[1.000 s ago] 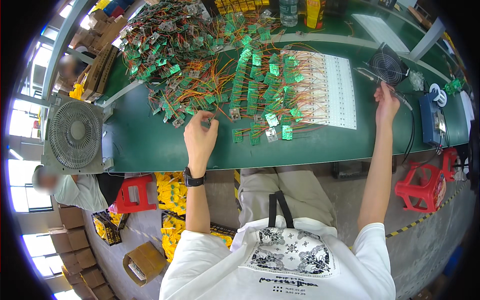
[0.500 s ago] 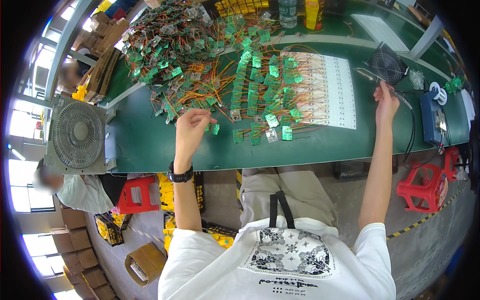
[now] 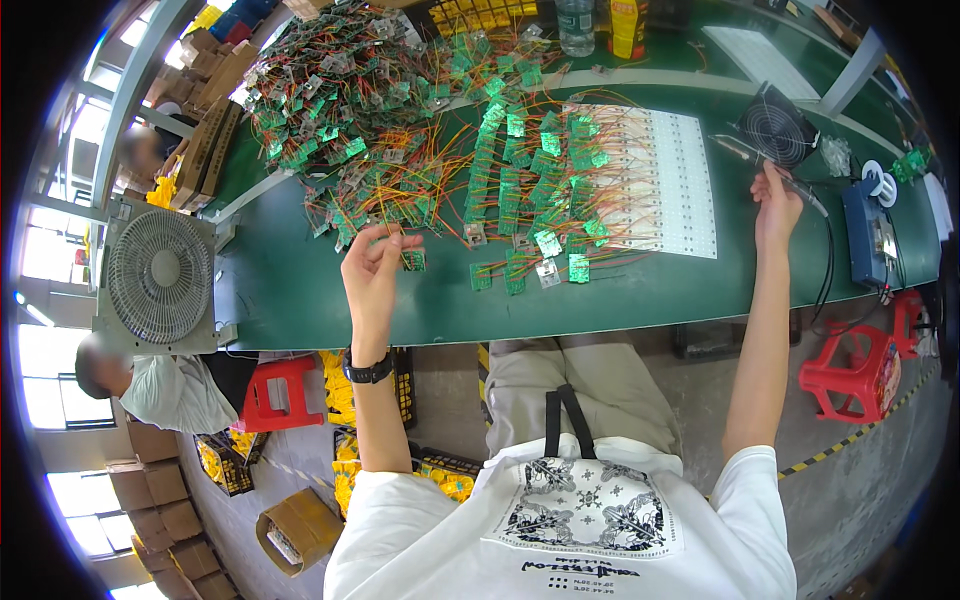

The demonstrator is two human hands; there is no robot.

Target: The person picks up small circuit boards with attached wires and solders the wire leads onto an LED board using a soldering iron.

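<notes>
My left hand [image 3: 373, 268] is closed at the near edge of a heap of wired boards, its fingertips pinched at a small green circuit board [image 3: 414, 261] that hangs just beside them. My right hand [image 3: 776, 208] grips a soldering iron [image 3: 738, 149], whose tip points left toward a white perforated sheet [image 3: 685, 190]. Green boards [image 3: 510, 200] stand in rows left of that sheet, their red and yellow wires reaching onto it. Behind my left hand rises the large tangled pile of circuit boards [image 3: 330, 90].
A small black fan [image 3: 775, 128] stands behind the iron. At the right are a blue soldering station [image 3: 866, 235] and a solder spool [image 3: 878, 186]. A bottle [image 3: 575, 25] is at the back. A large fan [image 3: 160, 275] stands left, near a seated person [image 3: 175, 390].
My left hand has drawn slightly left and down, and the small circuit board has moved along with it. The right hand still holds the soldering iron in nearly the same place.
</notes>
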